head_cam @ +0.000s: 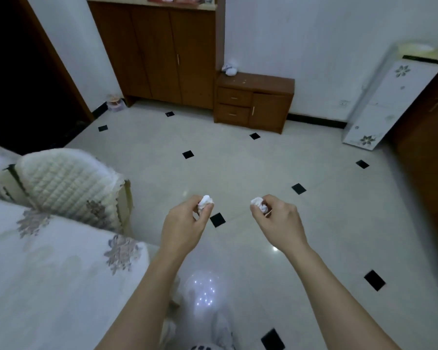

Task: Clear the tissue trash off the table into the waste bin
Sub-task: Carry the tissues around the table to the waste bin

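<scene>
My left hand (185,221) pinches a crumpled white tissue ball (205,200) between thumb and fingertips. My right hand (280,219) grips a second crumpled white tissue ball (259,203) the same way. Both hands are held out in front of me, about chest-width apart, above the pale tiled floor. No table and no waste bin show in this view.
A sofa with a quilted floral cover (48,248) fills the left side. A tall wooden cabinet (162,54) and a low drawer unit (254,102) stand at the far wall. A white floor-standing air conditioner (384,97) leans at the right. A dark doorway (18,72) opens far left.
</scene>
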Motion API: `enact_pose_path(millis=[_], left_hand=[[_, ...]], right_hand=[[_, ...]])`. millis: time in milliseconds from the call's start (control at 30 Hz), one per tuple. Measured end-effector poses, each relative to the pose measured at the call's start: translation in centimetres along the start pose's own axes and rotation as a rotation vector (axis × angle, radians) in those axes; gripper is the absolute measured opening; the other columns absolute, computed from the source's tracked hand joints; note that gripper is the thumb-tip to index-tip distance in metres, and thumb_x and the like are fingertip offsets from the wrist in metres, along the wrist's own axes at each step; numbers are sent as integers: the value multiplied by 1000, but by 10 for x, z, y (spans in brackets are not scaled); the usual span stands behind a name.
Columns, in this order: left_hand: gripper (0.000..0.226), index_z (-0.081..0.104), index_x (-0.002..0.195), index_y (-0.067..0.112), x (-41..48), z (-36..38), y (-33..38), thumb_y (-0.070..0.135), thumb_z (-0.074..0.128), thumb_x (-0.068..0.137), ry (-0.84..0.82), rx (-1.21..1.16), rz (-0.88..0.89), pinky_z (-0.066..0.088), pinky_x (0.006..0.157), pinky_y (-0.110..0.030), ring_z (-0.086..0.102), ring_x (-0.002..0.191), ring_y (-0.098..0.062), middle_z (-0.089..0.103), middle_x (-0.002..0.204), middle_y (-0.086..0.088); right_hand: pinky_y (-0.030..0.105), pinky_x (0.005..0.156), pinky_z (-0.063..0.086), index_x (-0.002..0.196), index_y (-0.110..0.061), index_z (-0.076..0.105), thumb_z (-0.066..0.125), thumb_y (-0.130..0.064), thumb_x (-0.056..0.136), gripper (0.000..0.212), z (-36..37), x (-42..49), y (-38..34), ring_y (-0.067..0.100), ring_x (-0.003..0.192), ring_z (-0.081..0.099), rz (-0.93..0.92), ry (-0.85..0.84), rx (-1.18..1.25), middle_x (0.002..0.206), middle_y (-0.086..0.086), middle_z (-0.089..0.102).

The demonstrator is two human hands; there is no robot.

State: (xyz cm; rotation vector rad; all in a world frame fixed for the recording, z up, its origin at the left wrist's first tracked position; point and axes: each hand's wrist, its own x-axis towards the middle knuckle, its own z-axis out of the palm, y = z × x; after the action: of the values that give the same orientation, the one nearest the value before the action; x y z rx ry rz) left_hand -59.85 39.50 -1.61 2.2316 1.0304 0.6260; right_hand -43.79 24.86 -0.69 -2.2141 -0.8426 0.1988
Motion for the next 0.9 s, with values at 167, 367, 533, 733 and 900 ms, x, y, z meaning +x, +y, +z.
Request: enact_pose_path(millis=[167,367,533,733,900], left_hand=[[36,41,68,24,89,-3,-7,44,54,95,37,-31,-20,35,49,-29,42,44,-13,53,64,8],[33,47,73,20,163,-9,-32,43,55,95,69,-38,-65,29,48,-29,38,42,-13,50,63,8],[33,48,74,19,221,-12,-57,44,54,95,111,16,-119,31,48,-30,40,44,-12,48,59,3],[34,46,71,20,301,-17,-87,41,57,95,207,45,-204,31,49,-30,39,47,-13,47,53,12],[35,41,68,24,391,-27,-108,41,57,95,285,104,-269,32,49,-29,41,47,-11,42,50,10]], right_hand=[[36,54,46,64,-15,49,50,-40,93,39,26,93,-23,21,56,50,-50,-12,22,56,3,53],[35,55,46,70,-14,55,49,-42,93,37,61,172,-41,22,59,52,-79,-83,25,59,3,55],[32,53,42,65,-16,50,49,-42,94,39,97,245,-64,18,56,50,-137,-126,47,57,2,53],[30,52,40,66,-15,51,50,-40,95,38,151,345,-93,20,58,52,-226,-218,78,58,4,56],[31,50,38,59,-22,45,54,-36,94,39,200,446,-129,16,52,47,-314,-270,142,52,-1,49]])
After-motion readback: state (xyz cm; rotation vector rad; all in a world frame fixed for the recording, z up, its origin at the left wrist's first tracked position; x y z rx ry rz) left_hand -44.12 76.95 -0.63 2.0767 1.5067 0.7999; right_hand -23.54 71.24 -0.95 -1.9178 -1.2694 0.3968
